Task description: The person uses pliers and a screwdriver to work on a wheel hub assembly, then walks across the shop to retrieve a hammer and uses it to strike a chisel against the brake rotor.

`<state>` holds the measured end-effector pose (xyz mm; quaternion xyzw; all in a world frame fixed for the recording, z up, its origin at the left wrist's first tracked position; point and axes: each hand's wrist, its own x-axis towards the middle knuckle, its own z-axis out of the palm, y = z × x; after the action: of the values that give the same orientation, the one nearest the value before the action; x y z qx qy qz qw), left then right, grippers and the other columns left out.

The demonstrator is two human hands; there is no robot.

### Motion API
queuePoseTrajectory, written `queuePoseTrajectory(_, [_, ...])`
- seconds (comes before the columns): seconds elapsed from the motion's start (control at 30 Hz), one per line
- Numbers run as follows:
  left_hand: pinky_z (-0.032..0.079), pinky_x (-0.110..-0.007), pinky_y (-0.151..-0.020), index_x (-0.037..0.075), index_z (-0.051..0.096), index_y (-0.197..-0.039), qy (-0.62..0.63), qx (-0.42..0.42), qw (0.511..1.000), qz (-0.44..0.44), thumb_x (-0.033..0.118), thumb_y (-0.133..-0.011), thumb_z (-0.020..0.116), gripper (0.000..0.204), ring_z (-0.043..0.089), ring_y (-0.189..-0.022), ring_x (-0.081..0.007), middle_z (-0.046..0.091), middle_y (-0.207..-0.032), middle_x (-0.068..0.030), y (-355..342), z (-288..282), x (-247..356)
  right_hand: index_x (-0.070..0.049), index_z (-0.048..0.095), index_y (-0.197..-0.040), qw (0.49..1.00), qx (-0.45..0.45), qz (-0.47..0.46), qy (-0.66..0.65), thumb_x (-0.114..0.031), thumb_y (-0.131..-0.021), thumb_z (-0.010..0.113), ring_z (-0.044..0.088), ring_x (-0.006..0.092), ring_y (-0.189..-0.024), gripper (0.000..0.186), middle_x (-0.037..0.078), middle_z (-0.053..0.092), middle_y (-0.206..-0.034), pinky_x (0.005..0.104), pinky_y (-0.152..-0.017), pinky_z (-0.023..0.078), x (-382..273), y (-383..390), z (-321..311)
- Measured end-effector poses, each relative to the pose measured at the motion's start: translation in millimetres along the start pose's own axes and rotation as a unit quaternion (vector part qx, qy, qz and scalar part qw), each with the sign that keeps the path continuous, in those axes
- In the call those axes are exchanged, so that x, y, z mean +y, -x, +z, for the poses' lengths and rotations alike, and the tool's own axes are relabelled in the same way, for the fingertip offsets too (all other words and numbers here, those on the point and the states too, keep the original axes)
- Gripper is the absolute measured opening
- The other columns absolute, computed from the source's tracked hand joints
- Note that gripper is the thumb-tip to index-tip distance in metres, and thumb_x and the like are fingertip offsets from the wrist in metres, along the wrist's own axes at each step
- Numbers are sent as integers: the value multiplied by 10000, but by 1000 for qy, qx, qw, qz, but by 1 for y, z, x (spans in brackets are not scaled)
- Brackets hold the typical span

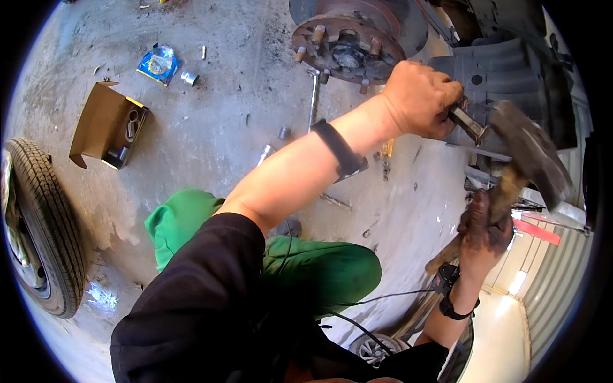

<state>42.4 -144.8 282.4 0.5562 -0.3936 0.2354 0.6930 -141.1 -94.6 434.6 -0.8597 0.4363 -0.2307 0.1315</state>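
Note:
My left hand [418,99] is closed round a short, worn steel chisel [469,124], whose blunt end sticks out towards the right. The far part of the chisel is hidden by my fist. In my right hand [485,233] is a sledgehammer with a wooden handle [507,191]; dark grime covers the fingers. Its heavy, slightly blurred hammer head [533,153] is raised just to the right of the chisel's end, with a small gap between them. Beyond my left hand sits a rusty wheel hub [348,54] with several studs.
A wrench [313,99] lies on the floor below the hub. To the left are an open cardboard box [102,121] with metal parts, a blue packet [158,65] and a silver socket [189,78]. A tyre [54,230] lies at far left. Dark car bodywork [504,83] fills the upper right.

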Motion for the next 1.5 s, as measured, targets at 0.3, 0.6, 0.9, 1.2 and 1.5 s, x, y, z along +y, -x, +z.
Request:
queuePoseTrajectory(0.3, [417, -335, -420, 132, 578, -654, 100, 109, 988, -35, 179, -638, 688, 120, 567, -504, -253, 538, -549, -35, -12, 12, 10, -63, 525, -771, 936, 86, -299, -165, -361, -924, 458, 417, 141, -524, 342, 18, 406, -588, 279, -521, 382, 13, -24, -85])
queuePoseTrajectory(0.6, [440, -336, -443, 142, 575, -652, 66, 103, 992, -27, 198, -573, 691, 151, 578, -526, -246, 561, -577, -30, -10, 9, -7, -26, 548, -866, 990, 85, -115, -15, -246, -930, 552, 472, 109, -486, 228, 34, 509, -599, 257, -470, 385, 17, -25, -54])
queuePoseTrajectory(0.9, [421, -340, -422, 149, 571, -653, 63, 44, 997, -27, 201, -527, 669, 168, 567, -514, -242, 539, -559, -16, -9, 0, 4, -83, 441, -731, 966, 96, -190, -146, -407, -938, 467, 414, 122, -512, 385, 34, 413, -613, 280, -494, 351, 16, -2, -29])
queuePoseTrajectory(1.2, [418, -337, -419, 160, 588, -677, 37, 53, 998, -23, 212, -562, 686, 159, 566, -504, -232, 536, -555, -14, -4, 8, 3, 1, 510, -885, 984, -24, 28, -175, -133, -884, 642, 421, 96, -465, 188, 44, 508, -611, 234, -450, 356, 21, 9, 21])
queuePoseTrajectory(1.5, [422, -327, -426, 166, 584, -672, 61, 41, 997, -18, 201, -513, 665, 182, 570, -507, -216, 532, -555, 5, -5, 10, 8, 18, 496, -788, 919, 182, -304, -171, -340, -919, 360, 443, 231, -529, 405, 99, 435, -591, 356, -572, 449, -15, -15, -87])
